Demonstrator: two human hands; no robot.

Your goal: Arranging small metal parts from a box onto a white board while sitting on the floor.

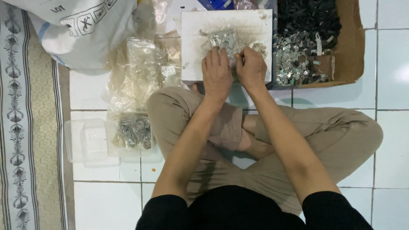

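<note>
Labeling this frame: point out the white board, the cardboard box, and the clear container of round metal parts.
white board (194,47): head view, bare left part of its top.
cardboard box (351,47): head view, right wall.
clear container (123,155): head view, near rim.

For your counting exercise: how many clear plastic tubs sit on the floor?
2: an empty clear tub at the left, and one holding round metal parts right beside it. Others may be hidden.

A single head-worn camera looks almost straight down from above the seated person's crossed legs (272,136) onto the tiled floor (392,76). It sits close: the white board (226,25) lies just beyond the knees at the top edge, and the patterned mat (25,127) runs along the frame's left side.
</note>
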